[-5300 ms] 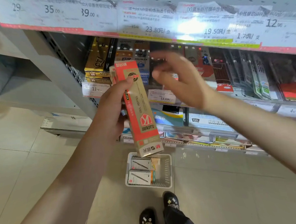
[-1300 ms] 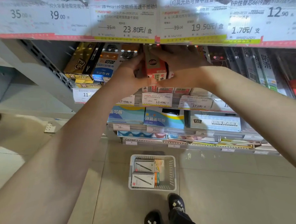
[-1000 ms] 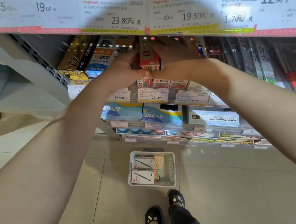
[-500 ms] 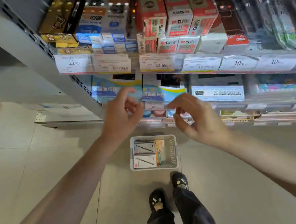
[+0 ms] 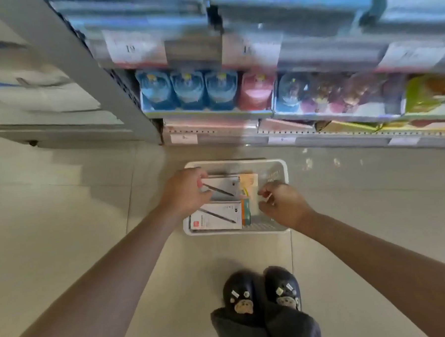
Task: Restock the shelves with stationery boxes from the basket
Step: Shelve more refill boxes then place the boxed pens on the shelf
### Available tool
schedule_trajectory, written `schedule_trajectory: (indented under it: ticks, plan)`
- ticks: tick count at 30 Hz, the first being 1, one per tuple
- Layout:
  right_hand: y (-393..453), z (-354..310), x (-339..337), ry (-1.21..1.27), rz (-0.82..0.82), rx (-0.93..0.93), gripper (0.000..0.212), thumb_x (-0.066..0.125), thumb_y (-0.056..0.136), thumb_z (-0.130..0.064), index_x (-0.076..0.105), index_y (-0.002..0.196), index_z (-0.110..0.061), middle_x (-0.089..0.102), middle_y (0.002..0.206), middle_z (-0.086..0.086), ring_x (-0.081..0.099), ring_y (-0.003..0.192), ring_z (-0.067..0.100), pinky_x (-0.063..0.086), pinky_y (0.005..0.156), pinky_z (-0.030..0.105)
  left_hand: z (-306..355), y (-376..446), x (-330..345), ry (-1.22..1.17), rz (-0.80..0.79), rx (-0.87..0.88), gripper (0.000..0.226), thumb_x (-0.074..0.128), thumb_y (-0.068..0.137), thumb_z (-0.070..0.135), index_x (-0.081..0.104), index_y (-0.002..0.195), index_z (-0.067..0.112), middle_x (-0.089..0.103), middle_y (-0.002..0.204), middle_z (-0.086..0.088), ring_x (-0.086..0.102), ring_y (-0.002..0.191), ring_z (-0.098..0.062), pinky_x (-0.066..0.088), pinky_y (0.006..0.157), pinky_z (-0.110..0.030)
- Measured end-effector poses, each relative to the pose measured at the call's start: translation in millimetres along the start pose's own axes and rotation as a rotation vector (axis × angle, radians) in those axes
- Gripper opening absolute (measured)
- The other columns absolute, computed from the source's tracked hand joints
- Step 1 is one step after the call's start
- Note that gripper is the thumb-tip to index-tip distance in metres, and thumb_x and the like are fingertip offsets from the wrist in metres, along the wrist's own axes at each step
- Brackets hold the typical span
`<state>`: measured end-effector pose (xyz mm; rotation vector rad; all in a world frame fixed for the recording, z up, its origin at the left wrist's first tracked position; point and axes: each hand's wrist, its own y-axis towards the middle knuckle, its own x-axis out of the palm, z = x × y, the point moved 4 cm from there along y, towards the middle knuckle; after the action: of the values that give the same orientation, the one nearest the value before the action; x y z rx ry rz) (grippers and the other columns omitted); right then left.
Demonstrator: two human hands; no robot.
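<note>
One white basket (image 5: pixel 280 166) on floor, two grey pen boxes (image 5: pixel 216 217) inside, left hand (image 5: pixel 185 191) grip pinching the 12 o'clock box (image 5: pixel 223 189), right hand (image 5: pixel 282 203) grip loosely curled, empty.

Pale tiled floor (image 5: pixel 64 228) beneath grey metal shelving (image 5: pixel 87 72).

A shelf price tag (image 5: pixel 134 48) reads "19"; the rest is blurred.

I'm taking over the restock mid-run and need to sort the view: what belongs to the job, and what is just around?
Part of the job:
- white basket on the floor
- upper grey pen box, left hand on it
- lower grey pen box
- orange-green box
- right hand, over the basket

Just around:
- blue packs on a low shelf
- price tags
- dark shoes
</note>
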<state>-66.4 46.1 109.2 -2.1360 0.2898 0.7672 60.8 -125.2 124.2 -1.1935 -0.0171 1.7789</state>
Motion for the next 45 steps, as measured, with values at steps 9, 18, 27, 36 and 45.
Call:
schedule_trajectory:
  ticks: [9,18,27,36,45]
  plan:
    - [95.6,64.1,133.9,0.361,-0.147,0.327,0.066,0.078,0.071,-0.037,0.055,0.125,-0.007,0.059,0.118,0.007,0.058,0.092,0.017,0.048,0.070,0.021,-69.9,66.4,137.1,0.504,-0.332,0.030,0.085,0.076,0.065,0.052,0.044,0.136,0.018,0.041,0.140,-0.007,0.037,0.130,-0.025,0.032,0.106,-0.043]
    - [108.2,68.3,174.7,0.676,-0.211,0.302,0.043,0.074,0.077,-0.020,0.060,0.118,-0.018,0.062,0.097,-0.004,0.054,0.075,0.002,0.040,0.053,0.008,-95.8,95.0,159.6,0.659,-0.559,0.005,0.088,0.065,0.050,0.079,0.059,0.119,0.025,0.044,0.130,0.000,0.042,0.121,-0.022,0.040,0.093,-0.036]
    - [104.9,61.8,177.8,0.709,-0.193,0.333,0.041,0.063,0.086,-0.020,0.056,0.126,-0.015,0.064,0.115,0.009,0.058,0.099,0.021,0.048,0.074,0.028,-94.6,86.3,161.5,0.493,-0.511,0.016,0.064,0.068,0.065,0.064,0.055,0.102,0.013,0.059,0.109,-0.004,0.055,0.099,-0.023,0.039,0.074,-0.031]
    - [93.0,70.7,168.5,0.796,-0.104,0.250,0.054,0.083,0.065,-0.025,0.053,0.109,-0.016,0.064,0.108,-0.002,0.061,0.099,0.013,0.054,0.079,0.027,-100.8,71.9,143.7,0.115,-0.378,-0.058,0.060,0.084,0.046,0.051,0.052,0.090,0.024,0.060,0.088,0.010,0.057,0.083,-0.013,0.045,0.068,-0.030]
    - [95.9,76.7,134.4,1.068,-0.297,0.204,0.065,0.075,0.071,-0.009,0.046,0.129,-0.008,0.063,0.121,0.010,0.060,0.113,0.026,0.048,0.100,0.043,-111.1,51.4,111.3,-0.728,-0.073,-0.245,0.086,0.088,0.045,0.043,0.052,0.121,0.027,0.064,0.115,0.005,0.062,0.106,-0.015,0.051,0.077,-0.025]
